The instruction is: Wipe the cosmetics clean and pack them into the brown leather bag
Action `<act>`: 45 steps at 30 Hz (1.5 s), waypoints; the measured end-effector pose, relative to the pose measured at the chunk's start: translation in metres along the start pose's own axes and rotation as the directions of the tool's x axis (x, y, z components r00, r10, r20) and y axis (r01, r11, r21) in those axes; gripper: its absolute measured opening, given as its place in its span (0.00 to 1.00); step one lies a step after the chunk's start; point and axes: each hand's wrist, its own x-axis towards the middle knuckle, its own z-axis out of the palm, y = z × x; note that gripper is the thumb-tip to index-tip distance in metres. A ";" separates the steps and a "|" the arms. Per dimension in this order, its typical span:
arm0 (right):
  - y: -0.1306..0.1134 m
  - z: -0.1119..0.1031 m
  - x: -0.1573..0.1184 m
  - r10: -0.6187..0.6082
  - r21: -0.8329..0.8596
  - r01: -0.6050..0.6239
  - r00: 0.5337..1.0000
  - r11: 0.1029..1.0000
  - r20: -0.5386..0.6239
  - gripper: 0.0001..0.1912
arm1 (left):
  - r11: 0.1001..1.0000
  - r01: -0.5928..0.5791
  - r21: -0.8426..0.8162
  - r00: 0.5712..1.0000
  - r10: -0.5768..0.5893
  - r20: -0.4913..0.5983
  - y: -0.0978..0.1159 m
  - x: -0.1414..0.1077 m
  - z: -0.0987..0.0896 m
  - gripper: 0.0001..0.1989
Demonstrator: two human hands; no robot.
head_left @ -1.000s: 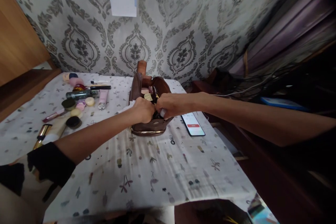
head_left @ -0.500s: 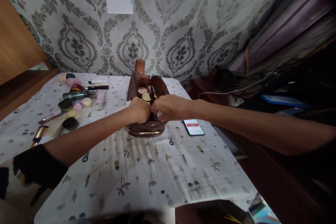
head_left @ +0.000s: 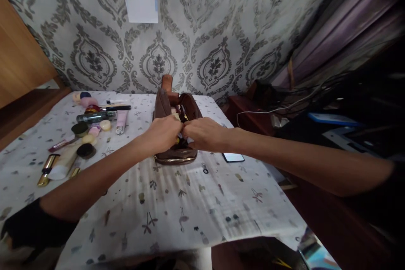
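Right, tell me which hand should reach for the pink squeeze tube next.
Probably the left hand: the pink squeeze tube lies left of the brown zippered bag, nearer that hand, while the right hand would have to cross over. Both hands are at the bag's opening.

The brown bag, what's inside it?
Small cosmetics, one yellowish, peek out of the open brown bag. The left hand and right hand cover the rest, so I can't tell what else is inside.
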 end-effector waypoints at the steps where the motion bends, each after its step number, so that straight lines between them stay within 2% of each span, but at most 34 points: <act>1: 0.001 0.000 0.000 -0.004 0.002 0.004 1.000 1.000 -0.004 0.14 | 0.998 -0.006 -0.057 0.997 0.002 -0.075 -0.001 -0.008 -0.002 0.11; 4: 0.004 -0.003 0.002 -0.025 -0.003 0.025 1.000 1.000 0.003 0.14 | 0.962 -0.060 -0.268 0.952 -0.026 -0.306 -0.008 -0.037 -0.001 0.12; 7: 0.007 -0.005 0.007 -0.043 0.000 0.043 0.999 0.999 0.011 0.14 | 0.906 -0.092 -0.414 0.924 -0.077 -0.374 -0.020 -0.063 0.013 0.11; 11: 0.011 -0.003 0.018 -0.091 0.022 0.090 0.996 0.996 0.006 0.16 | 0.829 -0.052 -0.557 0.940 -0.147 -0.307 -0.036 -0.082 0.043 0.11; 15: 0.007 0.001 0.028 -0.155 0.009 0.156 0.979 0.988 0.129 0.19 | 0.750 0.038 -0.661 0.941 -0.249 -0.228 -0.046 -0.092 0.071 0.12; 17: 0.004 0.002 0.031 -0.148 -0.008 0.153 0.971 0.988 0.187 0.20 | 0.731 0.063 -0.679 0.944 -0.264 -0.197 -0.049 -0.096 0.082 0.12; 20: 0.000 0.002 0.033 -0.128 -0.044 0.140 0.969 0.989 0.209 0.21 | 0.719 0.085 -0.690 0.954 -0.259 -0.152 -0.053 -0.102 0.093 0.12; 27: 0.000 0.006 0.039 -0.124 -0.064 0.141 0.968 0.988 0.218 0.20 | 0.700 0.087 -0.709 0.973 -0.214 -0.092 -0.062 -0.105 0.098 0.12; 33: -0.001 0.013 0.039 -0.021 0.025 0.020 0.997 0.999 0.070 0.17 | 0.719 0.070 -0.691 0.981 -0.176 -0.083 -0.063 -0.105 0.100 0.10; 40: -0.006 0.002 0.039 -0.099 -0.002 0.102 0.969 0.995 0.228 0.22 | 0.739 0.054 -0.672 0.987 -0.141 -0.076 -0.064 -0.104 0.101 0.09; 45: -0.011 0.000 0.038 -0.112 -0.003 0.117 0.956 0.993 0.272 0.22 | 0.750 0.042 -0.660 0.990 -0.119 -0.071 -0.064 -0.105 0.100 0.09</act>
